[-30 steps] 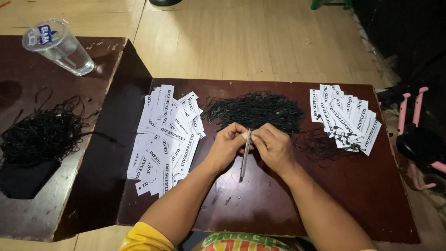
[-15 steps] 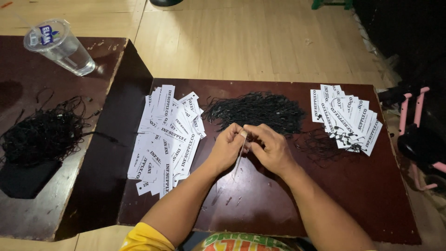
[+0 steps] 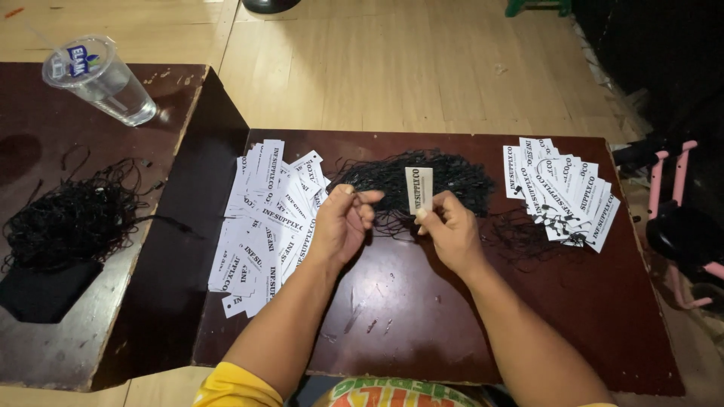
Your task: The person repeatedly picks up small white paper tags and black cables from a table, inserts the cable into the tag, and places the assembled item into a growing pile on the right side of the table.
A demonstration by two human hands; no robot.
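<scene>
Right hand (image 3: 452, 230) pinched one white tag (image 3: 418, 189), left hand (image 3: 343, 222) pinched black string (image 3: 377, 197); strung pile (image 3: 562, 188) beyond right, bigger unstrung pile (image 3: 264, 218) beside left remained.

A low table (image 3: 422, 332) is placed before the person. A spread of paper tags (image 3: 264, 218) is laid at its left, a heap of strings (image 3: 445, 172) at centre rear, and a second batch of tags (image 3: 562, 188), apparently strung, at right. One tag (image 3: 418, 189) is held upright in the right hand (image 3: 449, 230), before the heap; the left hand (image 3: 343, 222) is positioned just left of it. On a second table (image 3: 45, 354) further left, a cup (image 3: 102, 79) is placed behind another string pile (image 3: 72, 218).
</scene>
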